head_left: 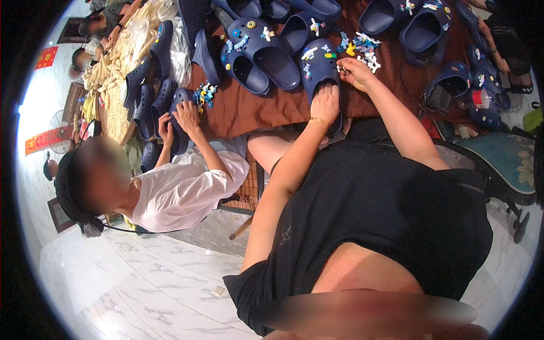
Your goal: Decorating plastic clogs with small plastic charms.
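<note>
A dark blue foam clog [321, 63] with small colourful charms on its upper points away from me on the brown cloth. My left hand [325, 105] reaches into its foot opening and holds it from inside; the fingertips are hidden. Just right of the clog's toe, my right hand [357, 74] is closed in a pinch on what looks like a small white shoe charm [340, 69]. Beyond that hand lies a loose pile of white, blue and yellow charms [365, 46].
More blue clogs [276, 62] stand along the brown cloth [238, 116]. On the left, a co-worker in a white top [187, 181] has both hands at another clog [180, 133], beside a second charm pile [205, 95]. A chair with a teal seat [501, 156] is at the right.
</note>
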{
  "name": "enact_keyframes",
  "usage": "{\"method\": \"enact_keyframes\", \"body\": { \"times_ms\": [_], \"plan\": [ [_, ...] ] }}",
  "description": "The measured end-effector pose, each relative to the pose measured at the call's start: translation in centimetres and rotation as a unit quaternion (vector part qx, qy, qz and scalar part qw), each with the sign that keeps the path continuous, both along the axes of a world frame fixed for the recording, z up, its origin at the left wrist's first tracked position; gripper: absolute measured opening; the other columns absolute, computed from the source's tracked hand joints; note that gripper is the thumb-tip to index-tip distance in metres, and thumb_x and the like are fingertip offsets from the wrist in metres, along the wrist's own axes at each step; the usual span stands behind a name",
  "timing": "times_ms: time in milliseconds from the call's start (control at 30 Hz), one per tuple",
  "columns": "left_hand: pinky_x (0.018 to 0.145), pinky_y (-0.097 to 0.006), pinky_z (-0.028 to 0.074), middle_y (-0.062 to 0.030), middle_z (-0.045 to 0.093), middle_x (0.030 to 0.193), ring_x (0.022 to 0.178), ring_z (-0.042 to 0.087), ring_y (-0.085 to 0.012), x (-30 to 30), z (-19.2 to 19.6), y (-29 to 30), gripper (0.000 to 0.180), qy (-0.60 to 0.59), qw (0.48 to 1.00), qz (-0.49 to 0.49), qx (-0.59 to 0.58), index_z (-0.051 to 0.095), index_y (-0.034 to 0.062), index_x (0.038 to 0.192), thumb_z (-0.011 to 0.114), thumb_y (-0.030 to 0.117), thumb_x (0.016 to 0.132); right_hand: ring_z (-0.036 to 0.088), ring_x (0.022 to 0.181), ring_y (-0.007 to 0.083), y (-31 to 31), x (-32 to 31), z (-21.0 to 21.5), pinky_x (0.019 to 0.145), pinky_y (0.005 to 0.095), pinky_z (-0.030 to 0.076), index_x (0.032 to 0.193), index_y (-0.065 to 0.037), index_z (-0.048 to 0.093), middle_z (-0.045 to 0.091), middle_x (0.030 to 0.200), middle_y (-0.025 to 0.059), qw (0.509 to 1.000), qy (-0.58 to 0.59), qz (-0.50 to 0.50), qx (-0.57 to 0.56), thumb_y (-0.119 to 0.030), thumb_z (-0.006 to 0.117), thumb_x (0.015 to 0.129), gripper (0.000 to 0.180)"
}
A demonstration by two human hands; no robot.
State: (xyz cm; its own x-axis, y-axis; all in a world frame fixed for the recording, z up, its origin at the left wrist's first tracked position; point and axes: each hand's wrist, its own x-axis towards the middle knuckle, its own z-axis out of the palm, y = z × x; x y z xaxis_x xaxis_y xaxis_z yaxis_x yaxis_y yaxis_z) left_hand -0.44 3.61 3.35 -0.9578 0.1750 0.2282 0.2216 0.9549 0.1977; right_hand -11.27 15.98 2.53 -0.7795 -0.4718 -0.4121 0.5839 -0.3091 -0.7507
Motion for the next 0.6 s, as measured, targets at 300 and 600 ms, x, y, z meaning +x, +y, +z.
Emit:
{"method": "enact_keyframes", "body": {
  "times_ms": [300, 600],
  "plan": [
    [0.062, -0.032, 0.047, -0.0119, 0.051, 0.079, 0.074, 0.055, -0.0249, -0.1, -0.4, 0.0, 0.011, 0.0, 1.0, -0.002, -0.005, 0.044, 0.0036, 0.082, 0.043, 0.009, 0.072, 0.037, 0.039, 0.0083, -0.9, -0.1, 3.6, 0.033, 0.0218, 0.028, 0.066, -0.007, 0.044, 0.041, 0.054, -0.0005, 0.928, 0.102, 0.161, 0.321, -0.049, 0.061, 0.07, 0.045],
    [0.062, -0.033, 0.047, -0.0121, 0.052, 0.08, 0.075, 0.055, -0.0251, -0.1, -0.4, 0.0, 0.011, -0.014, 1.0, 0.014, -0.007, 0.044, 0.0042, 0.083, 0.043, 0.01, 0.074, 0.04, 0.048, 0.008, -1.3, -0.3, 1.7, 0.038, 0.0219, 0.031, 0.072, -0.007, 0.043, 0.042, 0.061, -0.0001, 0.968, 0.065, 0.108, 0.217, -0.027, 0.055, 0.08, 0.024]
  ]
}}
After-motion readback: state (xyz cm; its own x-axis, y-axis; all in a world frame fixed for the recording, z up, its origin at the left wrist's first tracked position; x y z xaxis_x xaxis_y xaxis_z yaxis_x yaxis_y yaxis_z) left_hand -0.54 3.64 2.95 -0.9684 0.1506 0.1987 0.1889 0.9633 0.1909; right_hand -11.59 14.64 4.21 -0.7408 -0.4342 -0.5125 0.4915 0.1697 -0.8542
